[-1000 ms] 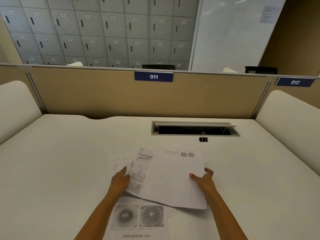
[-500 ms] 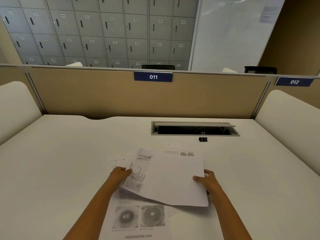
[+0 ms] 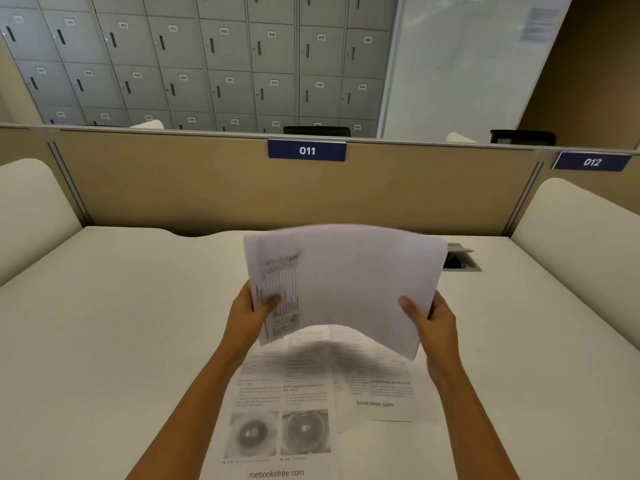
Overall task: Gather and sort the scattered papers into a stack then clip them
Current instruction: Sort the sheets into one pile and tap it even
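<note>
- The left hand (image 3: 247, 318) and the right hand (image 3: 438, 323) each hold one side edge of the lifted sheets (image 3: 349, 282). The thumbs press on the near face. The other fingers are curled behind the paper and hidden.
- The lifted sheets are in the air above the tabletop (image 3: 104, 323), between the two hands. Their long axis goes from left to right, and the top edge leans away toward the partition (image 3: 173, 181). They are blurred, so I cannot count them.
- Below them and nearer to the person, more paper lies flat on the tabletop: the eye-picture sheet (image 3: 277, 431), and the second sheet (image 3: 381, 393) overlapping it on the right.
- In my judgement the next move turns on this: the flat paper lies down and toward the body from both sets of fingers. The eye-picture sheet is nearer to the left hand, the second sheet nearer to the right hand.
- The cable opening (image 3: 462, 261) in the tabletop is half hidden behind the lifted sheets. Its inside is dark, and I cannot tell what it contains.
- No clip is visible.
</note>
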